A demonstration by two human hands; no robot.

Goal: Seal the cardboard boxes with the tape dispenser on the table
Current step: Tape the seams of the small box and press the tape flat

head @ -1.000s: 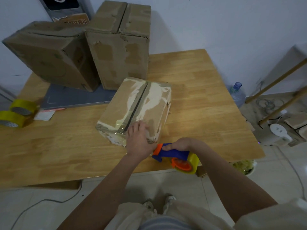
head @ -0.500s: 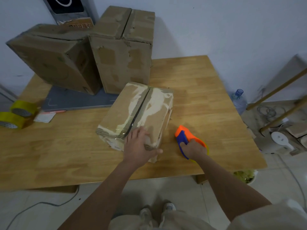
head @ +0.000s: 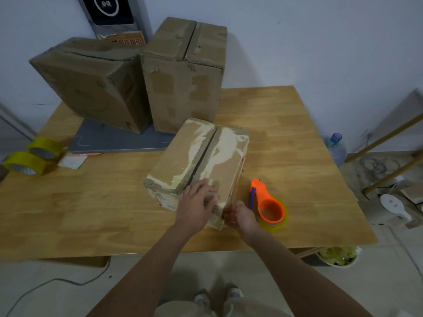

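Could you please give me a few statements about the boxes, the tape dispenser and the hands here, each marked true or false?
1. The tape dispenser lies on the table. True.
2. The right hand holds the dispenser. False: it is at the small box's near corner.
3. The left hand rests on the small box. True.
4. Three yellow tape rolls sit at the left. False: two.

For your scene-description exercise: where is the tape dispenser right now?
In the head view, the tape dispenser lies on the wooden table, right of the nearest cardboard box and just beyond the right hand.
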